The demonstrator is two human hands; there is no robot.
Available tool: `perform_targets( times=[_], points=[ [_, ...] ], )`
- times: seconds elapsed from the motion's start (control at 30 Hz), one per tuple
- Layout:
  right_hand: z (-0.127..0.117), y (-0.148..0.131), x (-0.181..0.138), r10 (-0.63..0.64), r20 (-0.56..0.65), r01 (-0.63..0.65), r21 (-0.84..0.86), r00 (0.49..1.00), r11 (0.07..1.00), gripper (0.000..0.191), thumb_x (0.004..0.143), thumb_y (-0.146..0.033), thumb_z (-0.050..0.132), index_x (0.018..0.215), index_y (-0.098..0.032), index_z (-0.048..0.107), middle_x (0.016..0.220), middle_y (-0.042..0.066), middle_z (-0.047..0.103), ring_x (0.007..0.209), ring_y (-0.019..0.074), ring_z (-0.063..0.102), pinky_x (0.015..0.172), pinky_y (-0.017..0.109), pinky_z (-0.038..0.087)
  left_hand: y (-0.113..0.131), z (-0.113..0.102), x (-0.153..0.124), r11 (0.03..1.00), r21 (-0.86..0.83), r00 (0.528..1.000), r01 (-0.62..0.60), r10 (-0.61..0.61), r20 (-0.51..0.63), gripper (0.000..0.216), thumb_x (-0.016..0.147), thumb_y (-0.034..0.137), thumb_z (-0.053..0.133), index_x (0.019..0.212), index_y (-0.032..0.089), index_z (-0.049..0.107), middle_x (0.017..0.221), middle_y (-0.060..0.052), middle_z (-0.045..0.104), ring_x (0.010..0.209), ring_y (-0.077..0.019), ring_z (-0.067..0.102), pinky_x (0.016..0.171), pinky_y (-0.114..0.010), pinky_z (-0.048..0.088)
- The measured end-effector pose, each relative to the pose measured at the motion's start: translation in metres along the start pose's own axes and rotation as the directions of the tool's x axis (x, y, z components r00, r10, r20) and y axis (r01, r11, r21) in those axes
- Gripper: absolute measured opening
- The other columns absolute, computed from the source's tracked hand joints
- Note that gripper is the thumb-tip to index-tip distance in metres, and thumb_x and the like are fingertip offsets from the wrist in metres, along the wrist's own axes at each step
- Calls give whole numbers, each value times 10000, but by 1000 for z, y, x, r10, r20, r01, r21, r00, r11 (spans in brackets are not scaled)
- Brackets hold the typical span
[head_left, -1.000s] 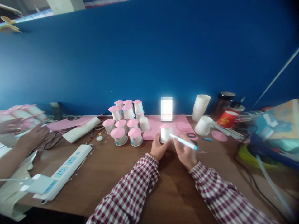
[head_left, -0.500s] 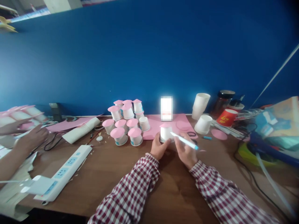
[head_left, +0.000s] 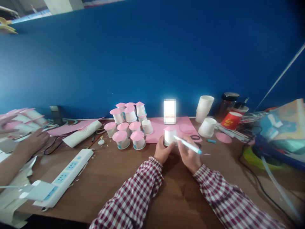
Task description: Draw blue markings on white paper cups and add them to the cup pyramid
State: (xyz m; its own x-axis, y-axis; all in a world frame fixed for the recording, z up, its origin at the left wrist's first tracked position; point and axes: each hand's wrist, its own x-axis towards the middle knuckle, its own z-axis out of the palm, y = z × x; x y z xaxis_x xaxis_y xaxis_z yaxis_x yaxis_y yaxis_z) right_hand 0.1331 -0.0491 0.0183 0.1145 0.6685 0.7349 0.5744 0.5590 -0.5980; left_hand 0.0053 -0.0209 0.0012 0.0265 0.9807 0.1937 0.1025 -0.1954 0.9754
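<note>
My left hand grips a white paper cup low on its side. The cup stands upside down with a pink paper cone on top. In my right hand is a white felt-tip pen with a light blue end, its tip at the cup's right side. A pink paper sheet lies behind the cup. To the left are several cups with pink cone tops, some marked in blue. A small blue pen cap lies to the right.
A power strip and a long stack of white cups lie to the left, near another person's hand. Rightward stand white cups, a red cup and a dark jar. A blurred bright screen stands behind.
The cup in my left hand has shifted very slightly right, and the pen stays at its side. The other person's hand at the far left has moved a little.
</note>
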Motion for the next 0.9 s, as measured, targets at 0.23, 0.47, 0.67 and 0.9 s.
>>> perform_targets(
  times=[0.23, 0.47, 0.67, 0.9],
  points=[
    [1, 0, 1, -7, -7, 7, -5, 1000, 1000, 158, 871, -276, 495, 950, -178, 590, 874, 75, 654, 808, 193, 621, 747, 326, 514, 1, -1, 1, 1000, -22, 1000, 18, -18, 12, 467, 716, 335, 650, 1118, 127, 535, 1023, -98, 627, 880, -179, 576, 807, -313, 459],
    [0, 1, 1, 23, 2, -23, 0, 1000, 1000, 161, 870, -277, 495, 948, -168, 584, 877, 89, 649, 801, 198, 618, 727, 330, 519, 0, -1, 1, 1000, -16, 1000, 16, -16, 15, 469, 716, 327, 649, 1119, 117, 531, 1013, -101, 626, 865, -174, 574, 792, -309, 463],
    [1, 1, 0, 54, 25, -53, -10, 998, 999, 177, 873, -309, 488, 931, -170, 581, 851, 83, 652, 770, 192, 624, 705, 318, 523, 1, 0, 1, 999, -12, 999, 35, -35, -6, 462, 705, 339, 657, 1096, 122, 541, 988, -91, 632, 859, -173, 576, 785, -301, 464],
    [2, 2, 1, 85, -28, -86, -3, 996, 996, 175, 868, -333, 504, 923, -175, 556, 831, 72, 630, 710, 178, 606, 624, 296, 517, 5, -1, 0, 999, -13, 999, 36, -36, -6, 443, 701, 344, 658, 1073, 127, 552, 957, -81, 637, 825, -165, 577, 756, -293, 467]
  ],
)
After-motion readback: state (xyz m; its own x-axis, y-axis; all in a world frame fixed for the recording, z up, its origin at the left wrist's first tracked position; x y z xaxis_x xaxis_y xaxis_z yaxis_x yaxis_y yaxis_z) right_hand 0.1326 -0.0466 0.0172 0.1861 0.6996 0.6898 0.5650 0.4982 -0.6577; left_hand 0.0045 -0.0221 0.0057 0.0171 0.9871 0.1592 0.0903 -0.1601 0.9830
